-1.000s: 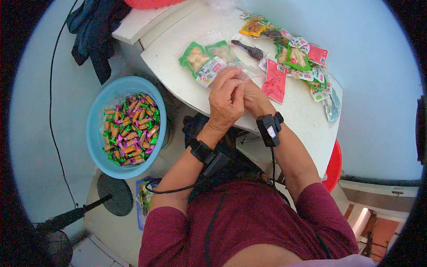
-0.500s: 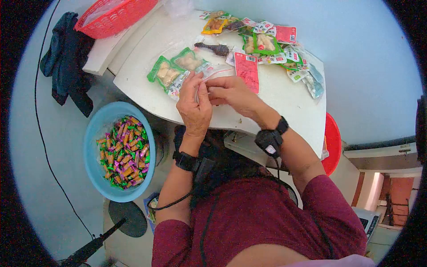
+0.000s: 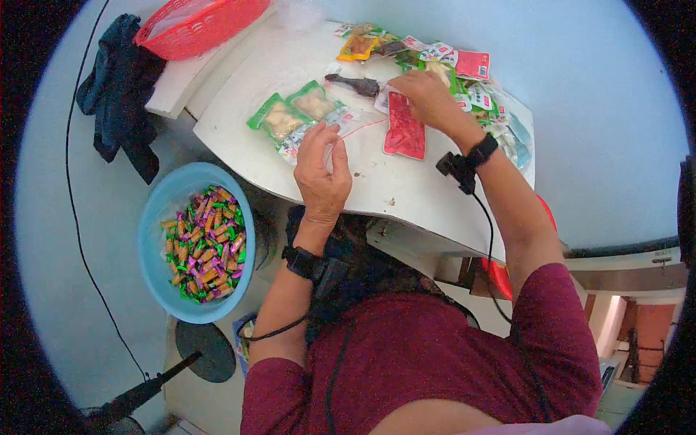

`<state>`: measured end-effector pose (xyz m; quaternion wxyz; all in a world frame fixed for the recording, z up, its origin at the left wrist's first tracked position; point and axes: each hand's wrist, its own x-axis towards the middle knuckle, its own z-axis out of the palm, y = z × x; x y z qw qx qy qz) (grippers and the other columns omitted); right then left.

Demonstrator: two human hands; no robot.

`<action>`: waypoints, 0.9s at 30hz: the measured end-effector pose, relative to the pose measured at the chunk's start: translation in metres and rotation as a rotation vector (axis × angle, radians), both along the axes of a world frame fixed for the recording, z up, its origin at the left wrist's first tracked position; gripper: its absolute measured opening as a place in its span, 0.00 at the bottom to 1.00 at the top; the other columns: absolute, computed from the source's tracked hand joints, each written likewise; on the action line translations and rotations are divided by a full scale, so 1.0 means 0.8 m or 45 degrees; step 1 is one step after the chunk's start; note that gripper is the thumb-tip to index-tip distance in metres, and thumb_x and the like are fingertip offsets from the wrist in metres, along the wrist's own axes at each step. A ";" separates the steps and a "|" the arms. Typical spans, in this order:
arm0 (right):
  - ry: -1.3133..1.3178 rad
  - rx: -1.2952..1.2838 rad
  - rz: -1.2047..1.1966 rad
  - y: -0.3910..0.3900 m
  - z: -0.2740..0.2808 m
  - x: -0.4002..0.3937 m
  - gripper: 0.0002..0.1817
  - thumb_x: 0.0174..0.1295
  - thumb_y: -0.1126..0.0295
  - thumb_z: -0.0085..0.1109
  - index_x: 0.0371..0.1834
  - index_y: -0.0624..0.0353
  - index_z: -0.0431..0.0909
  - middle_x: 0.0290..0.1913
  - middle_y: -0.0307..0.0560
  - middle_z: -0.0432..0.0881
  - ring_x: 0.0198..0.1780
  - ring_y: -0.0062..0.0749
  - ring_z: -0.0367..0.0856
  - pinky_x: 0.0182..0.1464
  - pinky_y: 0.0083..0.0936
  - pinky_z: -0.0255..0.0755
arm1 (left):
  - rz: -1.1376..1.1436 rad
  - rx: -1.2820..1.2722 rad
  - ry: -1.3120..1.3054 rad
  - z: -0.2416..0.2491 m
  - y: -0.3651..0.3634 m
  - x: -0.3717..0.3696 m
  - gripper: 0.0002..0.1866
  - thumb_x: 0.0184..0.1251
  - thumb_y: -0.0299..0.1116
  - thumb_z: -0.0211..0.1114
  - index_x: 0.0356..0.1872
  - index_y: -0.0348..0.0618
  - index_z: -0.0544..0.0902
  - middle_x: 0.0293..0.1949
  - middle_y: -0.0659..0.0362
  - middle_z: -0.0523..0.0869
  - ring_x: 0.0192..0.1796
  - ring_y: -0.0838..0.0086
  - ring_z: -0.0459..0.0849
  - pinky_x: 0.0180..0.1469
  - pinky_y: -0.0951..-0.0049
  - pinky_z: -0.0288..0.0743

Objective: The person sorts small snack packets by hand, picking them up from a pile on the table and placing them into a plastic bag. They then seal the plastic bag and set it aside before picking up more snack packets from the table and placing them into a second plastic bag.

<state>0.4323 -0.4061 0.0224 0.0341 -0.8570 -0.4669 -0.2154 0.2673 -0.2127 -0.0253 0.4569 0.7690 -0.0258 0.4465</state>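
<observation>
Dark garment point(image 3: 119, 87): draped over a ledge at far left, well apart from both hands.
Red basket point(image 3: 196, 22): on the upper left end of the ledge, behind the white table point(image 3: 406, 196).
Blue basin point(image 3: 194, 243): below the table's left edge, on the floor side; heaped with small candies point(image 3: 204, 243) in green, purple and orange wrappers.
Green snack packs point(image 3: 293, 112): two lying side by side on the table, just left of the clear bag and touching its edge.
Left hand point(image 3: 320, 170): resting on the table near its front edge, fingers curled narrow, thumb and forefinger pinched on the clear plastic bag.
Clear plastic bag point(image 3: 348, 123): flat on the table, running up and right from the left hand's fingertips; its red-lined mouth points toward the red packet.
Dark snack piece point(image 3: 355, 85): a sealed dark item beyond the bag, between the green packs and the right hand.
Red packet point(image 3: 404, 130): flat on the table just right of the bag, directly below the right hand, near the wrist.
Right hand point(image 3: 428, 94): stretched out to the pile, palm down, fingers bent over the packets; whether it grips one cannot be told.
Snack pile point(image 3: 464, 80): mixed red, green and yellow packets along the table's far right side, under and around the right hand.
Wrist devices point(image 3: 464, 163): black units strapped on both wrists, cables trailing back.
</observation>
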 end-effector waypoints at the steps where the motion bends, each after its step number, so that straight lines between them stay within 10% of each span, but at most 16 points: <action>1: 0.008 -0.113 -0.105 0.003 0.003 0.009 0.18 0.54 0.79 0.50 0.48 0.59 0.78 0.43 0.52 0.82 0.47 0.46 0.79 0.47 0.41 0.74 | -0.002 0.009 0.002 0.000 0.000 -0.001 0.07 0.61 0.23 0.60 0.39 0.36 0.79 0.44 0.49 0.85 0.54 0.52 0.80 0.58 0.58 0.71; 9: 0.303 -0.445 -0.539 0.019 0.030 0.055 0.16 0.47 0.67 0.58 0.40 0.62 0.80 0.38 0.57 0.84 0.43 0.50 0.83 0.44 0.47 0.77 | 0.015 0.033 0.034 0.000 0.002 -0.001 0.07 0.63 0.24 0.59 0.41 0.37 0.80 0.45 0.49 0.85 0.55 0.56 0.80 0.60 0.61 0.70; 18: 0.643 -0.375 -0.413 0.011 0.035 0.088 0.41 0.23 0.74 0.72 0.52 0.64 0.73 0.49 0.60 0.80 0.54 0.52 0.77 0.52 0.38 0.73 | 0.013 0.014 0.041 0.001 0.001 -0.003 0.07 0.63 0.24 0.59 0.41 0.37 0.81 0.45 0.49 0.85 0.56 0.57 0.81 0.60 0.63 0.70; 27: 0.653 -0.147 -0.277 -0.003 0.070 0.095 0.30 0.30 0.69 0.73 0.44 0.62 0.77 0.40 0.55 0.81 0.45 0.50 0.79 0.45 0.38 0.72 | 0.051 0.042 0.004 0.004 0.000 -0.001 0.07 0.59 0.22 0.61 0.39 0.37 0.80 0.41 0.50 0.85 0.51 0.54 0.81 0.56 0.60 0.72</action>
